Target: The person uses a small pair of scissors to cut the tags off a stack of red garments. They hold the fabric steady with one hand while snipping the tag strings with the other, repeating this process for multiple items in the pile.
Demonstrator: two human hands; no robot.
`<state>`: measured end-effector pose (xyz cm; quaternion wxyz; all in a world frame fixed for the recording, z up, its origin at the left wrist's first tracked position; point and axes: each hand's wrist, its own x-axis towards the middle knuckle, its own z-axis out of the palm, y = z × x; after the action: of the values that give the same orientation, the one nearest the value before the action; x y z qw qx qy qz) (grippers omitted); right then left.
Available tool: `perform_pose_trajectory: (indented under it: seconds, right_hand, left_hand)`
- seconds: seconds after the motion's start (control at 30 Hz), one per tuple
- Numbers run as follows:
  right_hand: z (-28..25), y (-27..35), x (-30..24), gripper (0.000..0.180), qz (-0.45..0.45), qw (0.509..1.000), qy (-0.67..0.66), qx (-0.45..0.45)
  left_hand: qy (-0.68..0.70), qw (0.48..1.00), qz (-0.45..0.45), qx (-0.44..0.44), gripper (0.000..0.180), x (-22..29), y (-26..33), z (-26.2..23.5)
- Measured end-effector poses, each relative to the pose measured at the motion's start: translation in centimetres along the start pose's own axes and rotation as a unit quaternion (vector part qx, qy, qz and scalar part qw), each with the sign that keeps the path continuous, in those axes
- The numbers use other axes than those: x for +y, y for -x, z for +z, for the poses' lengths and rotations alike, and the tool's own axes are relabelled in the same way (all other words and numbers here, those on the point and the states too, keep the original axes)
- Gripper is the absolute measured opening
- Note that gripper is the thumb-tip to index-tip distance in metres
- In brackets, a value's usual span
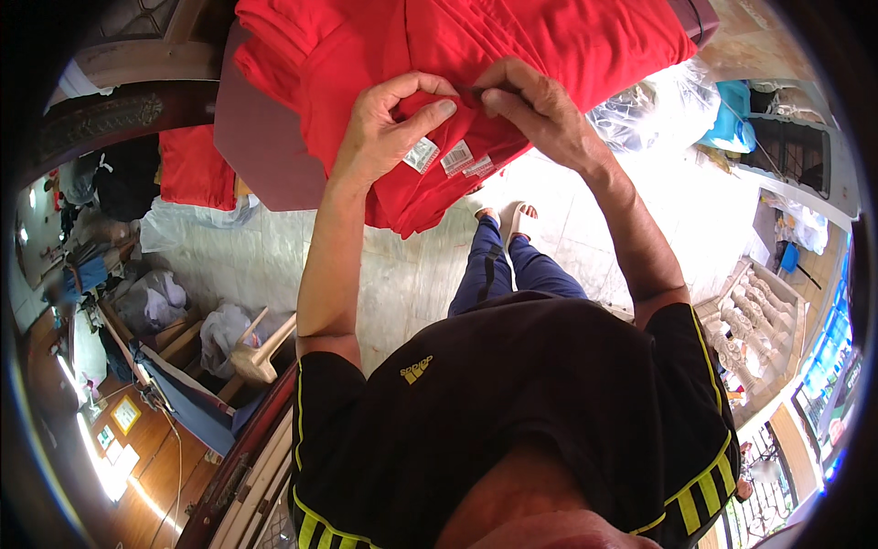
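A heap of red cloth garments [366, 46] lies over the table in front of me, its near part hanging past the edge. My left hand [393, 123] pinches a fold of the red garment between thumb and forefinger. Close beside it, my right hand [540, 110] pinches the same cloth, its fingertips almost meeting those of my left. Just below the hands, several white printed tags lie on the red cloth, among them a left tag [421, 155] and a middle tag [456, 157]. What exactly sits between the fingertips is too small to make out.
A maroon tabletop [265, 128] shows left of the heap. Another folded red cloth [195, 167] rests at the left. Clear plastic wrapping [658, 105] is at the right, near a blue bag [730, 119]. A wooden mallet-like piece [256, 361] stands at lower left. Below is a pale tiled floor [265, 256].
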<state>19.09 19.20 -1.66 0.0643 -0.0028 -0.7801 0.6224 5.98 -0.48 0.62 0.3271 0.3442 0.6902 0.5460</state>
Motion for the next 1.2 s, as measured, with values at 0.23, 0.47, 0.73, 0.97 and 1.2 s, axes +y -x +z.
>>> perform_pose_trajectory:
  seconds: [0.23, 0.47, 0.73, 0.97, 1.2]
  right_hand:
    - [0.1, -1.2, 0.4, 0.037, -0.018, 0.987, -0.159, 0.000]
    - [-0.5, 0.6, 2.4, 0.021, -0.136, 0.977, 0.154, 0.060]
    - [1.9, 4.0, 4.3, 0.034, -0.252, 0.897, 0.326, 0.157]
    - [1.6, 3.0, 2.2, 0.040, -0.181, 0.940, 0.268, 0.113]
    - [-2.5, 3.3, 0.6, 0.014, -0.107, 0.991, -0.028, 0.068]
  left_hand:
    - [-0.023, 0.997, 0.071, 0.014, 0.030, 2.3, -0.5, -0.1]
    - [-0.491, 0.863, 0.113, 0.022, 0.027, 3.6, 1.1, -2.0]
    - [-0.556, 0.788, 0.250, 0.083, 0.012, -0.3, 4.8, -0.3]
    - [-0.512, 0.820, 0.230, 0.111, 0.015, 0.3, 4.3, -0.5]
    - [-0.401, 0.851, 0.234, 0.244, 0.044, 1.4, 2.6, 5.8]
